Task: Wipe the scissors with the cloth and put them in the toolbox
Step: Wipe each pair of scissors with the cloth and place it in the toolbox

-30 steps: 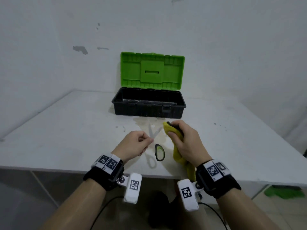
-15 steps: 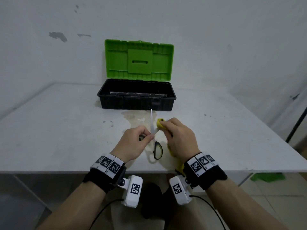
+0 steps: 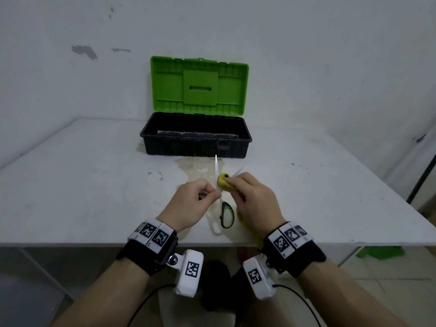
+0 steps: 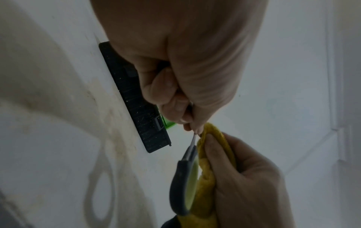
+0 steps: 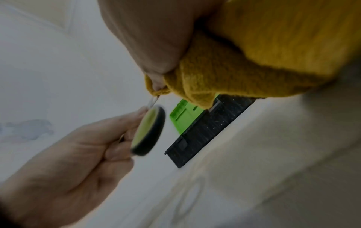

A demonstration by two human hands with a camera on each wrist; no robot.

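Observation:
Scissors with black-and-green handles (image 3: 227, 214) are held above the white table (image 3: 94, 185), blades spread. One blade (image 3: 216, 168) points up toward the toolbox. My left hand (image 3: 207, 197) pinches the scissors near the pivot. My right hand (image 3: 238, 187) grips a yellow cloth (image 3: 223, 181) bunched round the other blade, whose tip pokes out past the cloth. The left wrist view has the handle loop (image 4: 184, 185) beside the cloth (image 4: 215, 162). Seen from the right wrist, the cloth (image 5: 254, 54) fills the palm. The black toolbox (image 3: 195, 147) stands open behind, green lid (image 3: 199, 86) upright.
The toolbox sits against the back wall, a stained patch of table (image 3: 195, 168) just in front of it. The table's front edge (image 3: 70, 243) runs under my wrists. A green object (image 3: 377, 252) lies on the floor at the right, near a dark pole (image 3: 422, 180).
My right hand has slid the cloth up along a blade and come closer to my left hand. The scissors have turned, so one blade now points straight up.

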